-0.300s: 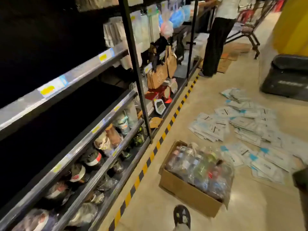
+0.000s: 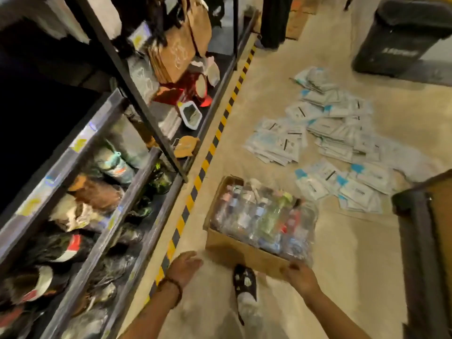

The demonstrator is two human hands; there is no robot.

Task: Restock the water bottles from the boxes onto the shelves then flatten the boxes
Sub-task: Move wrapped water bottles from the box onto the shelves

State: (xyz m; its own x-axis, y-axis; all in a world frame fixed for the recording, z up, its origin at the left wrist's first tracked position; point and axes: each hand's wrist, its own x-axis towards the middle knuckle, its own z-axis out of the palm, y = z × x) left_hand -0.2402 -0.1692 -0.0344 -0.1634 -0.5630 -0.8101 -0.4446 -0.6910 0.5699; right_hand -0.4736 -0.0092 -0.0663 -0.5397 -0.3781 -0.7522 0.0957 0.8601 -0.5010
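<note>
- You stand at the dark metal shelving unit [image 2: 102, 243] along your left, its lower tiers stocked with blurred packaged goods; you can judge the restocking barely begun, since no bottle from the box can be made out there.
- The pale concrete floor [image 2: 342, 260] carries the work: a yellow-and-black striped tape line [image 2: 195, 184] runs beside the shelf foot, and white-and-blue flat packets [image 2: 337, 140] lie scattered well beyond the box.
- The open brown cardboard box [image 2: 230, 248] sits on the floor just right of the tape, packed with clear plastic water bottles [image 2: 264, 216] under what looks like film wrap.
- The step in hand looks like your reach down to the box.
- Your right hand [image 2: 299, 277] is at the box's near right corner, fingers loosely curled; whether it grips the edge you cannot tell through blur.
- Your left hand [image 2: 184, 265] hovers spread and relaxed, holding nothing, just short of the box's near left side.
- Next you will likely need to open the wrap or drag the box closer, then lift bottles leftward.
- Mind your dark slipper [image 2: 245, 281] just beside the box.
</note>
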